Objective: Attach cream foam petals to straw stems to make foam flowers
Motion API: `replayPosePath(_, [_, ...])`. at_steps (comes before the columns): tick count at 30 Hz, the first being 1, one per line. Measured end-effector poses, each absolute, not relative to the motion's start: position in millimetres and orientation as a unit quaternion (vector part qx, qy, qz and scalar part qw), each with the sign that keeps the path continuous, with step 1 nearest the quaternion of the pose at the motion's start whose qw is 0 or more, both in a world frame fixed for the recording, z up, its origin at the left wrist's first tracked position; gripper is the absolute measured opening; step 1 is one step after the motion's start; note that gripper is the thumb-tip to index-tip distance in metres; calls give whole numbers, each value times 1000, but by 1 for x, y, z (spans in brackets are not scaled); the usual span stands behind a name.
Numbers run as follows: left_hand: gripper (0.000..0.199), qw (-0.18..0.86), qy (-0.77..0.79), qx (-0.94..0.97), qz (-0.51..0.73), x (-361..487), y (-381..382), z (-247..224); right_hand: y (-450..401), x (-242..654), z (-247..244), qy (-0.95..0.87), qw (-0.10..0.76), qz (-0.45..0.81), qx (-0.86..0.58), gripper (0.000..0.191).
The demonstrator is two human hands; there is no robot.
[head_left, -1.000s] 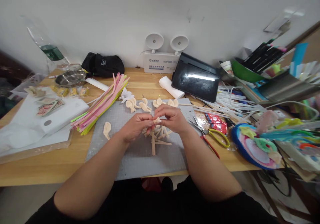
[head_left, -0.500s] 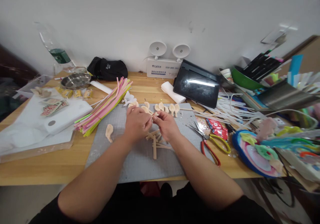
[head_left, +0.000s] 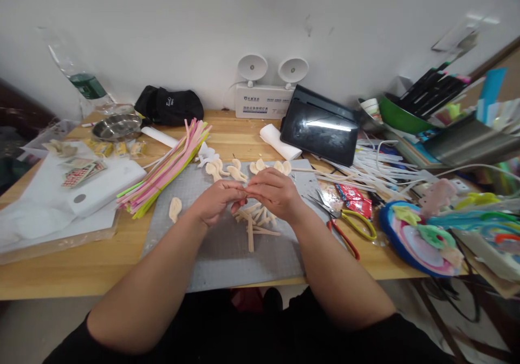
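My left hand and my right hand meet fingertip to fingertip above the grey cutting mat. Both are closed in a pinch, and whatever lies between the fingers is hidden. Just under them is a heap of short beige fuzzy strips, like cut pipe cleaners. Beyond my hands, several curled beige petal-like shapes lie in a row along the mat's far edge. One more beige curled shape rests by itself on the mat's left side.
Pink and yellow-green pipe cleaners lie left of the mat. Red-handled pliers and yellow-handled scissors sit at its right edge. Farther right is a blue-rimmed round tray. A black tablet-like device leans at the back.
My right hand has turned over so its back covers the fingertips, hiding the small beige piece glimpsed there before. My left fingers have straightened somewhat. The whole view has shifted slightly.
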State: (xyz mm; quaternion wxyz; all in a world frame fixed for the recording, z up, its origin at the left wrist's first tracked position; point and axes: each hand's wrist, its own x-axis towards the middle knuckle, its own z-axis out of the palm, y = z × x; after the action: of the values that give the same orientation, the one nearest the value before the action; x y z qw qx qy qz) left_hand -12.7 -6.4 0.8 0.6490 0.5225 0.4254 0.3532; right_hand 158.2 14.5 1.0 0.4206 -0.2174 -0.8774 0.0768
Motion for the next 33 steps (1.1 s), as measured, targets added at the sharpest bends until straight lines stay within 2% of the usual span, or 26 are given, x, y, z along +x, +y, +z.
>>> replayPosePath(2, [15,626,425,556,343,-14,-6,2,14,158,1,-877,422,74,-216,10])
replayPosePath(4, [17,559,438,618,337,-15,-7,4,13,156,0,-867,430,90,-236,10])
replayPosePath(9, [20,217,487,784,317,-19,-4,10,12,144,-9,-794,453,213,-346,8])
replayPosePath(11, [20,158,489,799,311,-22,-3,10,11,139,-13,-755,448,276,-391,8])
replayPosePath(13, [18,200,494,781,327,-22,-2,9,10,135,-16,-718,459,324,-410,8])
replayPosePath(15, [13,313,498,705,395,-18,-2,7,8,131,-18,-687,501,337,-403,9])
replayPosePath(18, [18,499,445,478,570,-2,-5,0,3,126,-21,-647,585,280,-401,8])
replayPosePath(21, [15,617,355,306,632,15,-9,-6,-2,121,-21,-630,630,201,-406,7])
replayPosePath(24, [12,648,330,259,636,21,-12,-8,-5,120,-19,-643,631,177,-397,4])
replayPosePath(26, [11,635,340,263,642,19,-11,-7,-4,121,-19,-651,617,207,-391,2])
replayPosePath(33, [10,599,378,310,634,14,-8,-9,3,112,-34,-514,544,526,-404,16])
